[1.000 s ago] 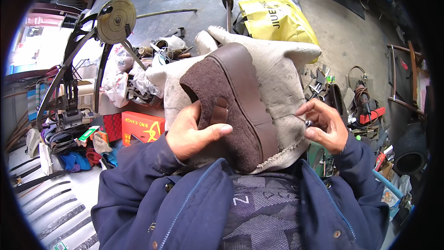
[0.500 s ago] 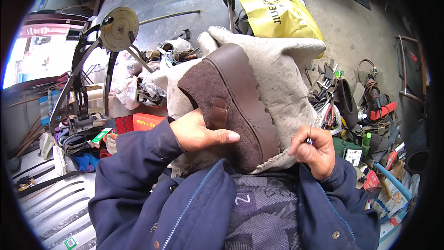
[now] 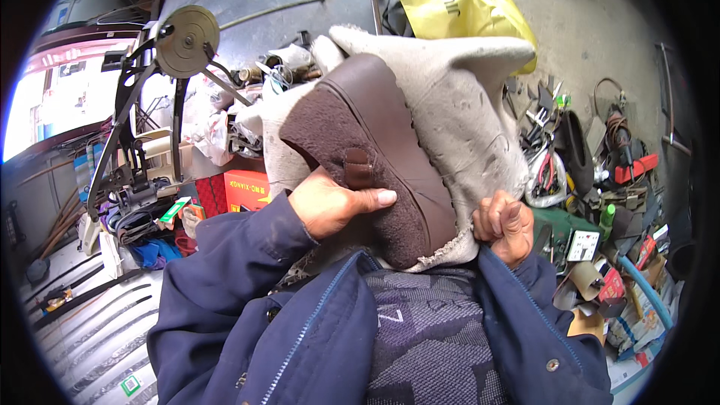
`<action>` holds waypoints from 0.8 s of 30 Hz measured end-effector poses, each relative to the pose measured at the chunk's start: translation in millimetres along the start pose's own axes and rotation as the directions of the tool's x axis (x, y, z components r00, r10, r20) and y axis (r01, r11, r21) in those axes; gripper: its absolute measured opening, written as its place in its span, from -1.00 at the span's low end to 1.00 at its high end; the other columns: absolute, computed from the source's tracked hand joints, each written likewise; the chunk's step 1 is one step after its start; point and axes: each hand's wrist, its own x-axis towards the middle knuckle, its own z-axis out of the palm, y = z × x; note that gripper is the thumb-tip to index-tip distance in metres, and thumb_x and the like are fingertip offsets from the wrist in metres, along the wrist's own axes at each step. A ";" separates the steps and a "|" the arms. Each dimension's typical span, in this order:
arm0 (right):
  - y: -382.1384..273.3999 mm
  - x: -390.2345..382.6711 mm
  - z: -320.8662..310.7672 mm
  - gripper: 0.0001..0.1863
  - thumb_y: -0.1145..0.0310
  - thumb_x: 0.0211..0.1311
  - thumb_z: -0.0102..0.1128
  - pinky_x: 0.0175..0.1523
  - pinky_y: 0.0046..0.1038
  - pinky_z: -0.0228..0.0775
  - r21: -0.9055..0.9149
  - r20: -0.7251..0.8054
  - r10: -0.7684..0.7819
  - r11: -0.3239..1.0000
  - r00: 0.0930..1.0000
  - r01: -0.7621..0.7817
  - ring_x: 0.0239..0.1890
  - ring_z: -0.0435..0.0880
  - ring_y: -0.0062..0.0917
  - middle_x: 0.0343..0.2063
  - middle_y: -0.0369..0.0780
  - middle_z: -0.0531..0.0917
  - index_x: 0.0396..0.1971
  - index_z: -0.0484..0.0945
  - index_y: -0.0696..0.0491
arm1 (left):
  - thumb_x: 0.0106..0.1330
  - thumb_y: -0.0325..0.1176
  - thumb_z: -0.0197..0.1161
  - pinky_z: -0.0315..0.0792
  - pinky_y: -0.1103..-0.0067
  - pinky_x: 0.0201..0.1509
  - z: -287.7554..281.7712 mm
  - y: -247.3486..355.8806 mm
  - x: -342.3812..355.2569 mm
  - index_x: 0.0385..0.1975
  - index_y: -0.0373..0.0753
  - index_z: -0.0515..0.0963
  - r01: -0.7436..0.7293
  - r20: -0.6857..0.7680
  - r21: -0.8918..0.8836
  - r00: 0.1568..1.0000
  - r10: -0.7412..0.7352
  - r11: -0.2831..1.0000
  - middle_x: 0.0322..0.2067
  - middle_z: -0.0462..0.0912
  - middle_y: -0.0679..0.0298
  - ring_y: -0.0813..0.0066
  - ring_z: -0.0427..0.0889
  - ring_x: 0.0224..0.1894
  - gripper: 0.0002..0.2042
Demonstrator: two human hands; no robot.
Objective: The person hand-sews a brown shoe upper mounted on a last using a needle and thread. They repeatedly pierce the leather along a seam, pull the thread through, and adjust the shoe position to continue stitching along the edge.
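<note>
A dark brown shoe [image 3: 379,154] with a fuzzy upper, a smooth brown band along its sole edge and a small leather tab lies tilted on its side over my lap. My left hand [image 3: 330,206] grips it, the thumb stretched along the fuzzy upper and the fingers hidden inside the opening. A thick pale cloth [image 3: 472,109] with a frayed edge is spread beneath the shoe. To the right of the shoe's lower end, my right hand [image 3: 504,225] is closed with the fingers curled in, close to the cloth's edge; whatever it holds is hidden.
A metal hand-cranked machine with a round wheel [image 3: 187,41] stands at the left. Beyond the cloth lies a yellow bag [image 3: 461,11]. Tools, a green bottle [image 3: 606,217], a white socket box [image 3: 583,246] and a blue tube [image 3: 645,292] crowd the right. A red box [image 3: 247,189] sits left of the shoe.
My right hand has turned and curled its fingers further in; the small dark metallic piece that showed at its fingertips is out of sight. My left hand keeps its grip on the shoe.
</note>
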 end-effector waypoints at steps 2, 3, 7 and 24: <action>-6.8 5.1 7.9 -0.36 -0.18 0.59 0.01 -0.59 -0.53 -0.14 -0.022 -0.037 -0.007 1.000 0.999 0.006 -0.70 0.06 -0.71 -0.70 -0.40 0.19 -0.60 0.28 0.01 | 0.42 -0.41 0.40 0.46 0.39 0.36 -0.8 -0.1 0.1 0.28 -0.40 0.49 -0.046 -0.008 0.016 0.999 0.046 0.999 0.16 0.67 0.14 0.33 0.62 0.21 -0.53; -12.9 7.7 12.2 -0.37 -0.14 0.62 -0.01 -0.57 -0.52 -0.14 -0.040 -0.018 0.009 0.999 1.000 -0.010 -0.69 0.06 -0.71 -0.69 -0.41 0.21 -0.60 0.28 0.01 | 0.42 -0.41 0.39 0.46 0.39 0.36 -1.5 -0.5 0.0 0.28 -0.39 0.49 -0.072 0.007 0.019 0.997 0.072 0.997 0.16 0.67 0.14 0.33 0.62 0.21 -0.53; -39.1 24.7 28.7 -0.62 0.30 0.60 0.13 -0.51 -0.47 0.16 -0.570 0.108 -0.173 0.796 0.979 0.203 -0.64 0.30 -0.68 -0.66 -0.35 0.40 -0.50 0.43 0.12 | 0.44 -0.40 0.37 0.47 0.42 0.33 -3.7 -4.9 -5.5 0.28 -0.40 0.48 -0.154 0.039 0.029 0.987 0.153 0.988 0.15 0.68 0.18 0.37 0.62 0.19 -0.55; -34.1 47.3 67.3 -0.55 0.29 -0.02 0.70 -0.48 -0.51 0.29 -0.882 0.182 -0.118 0.420 0.976 0.215 -0.61 0.40 -0.66 -0.61 -0.32 0.50 -0.36 0.48 0.06 | 0.69 -0.08 -0.06 0.67 0.19 -0.06 -49.2 -42.8 -28.5 -0.53 -0.11 0.27 -0.618 -0.291 -0.602 0.759 0.583 0.505 -0.65 0.27 0.34 0.38 0.43 -0.56 -0.56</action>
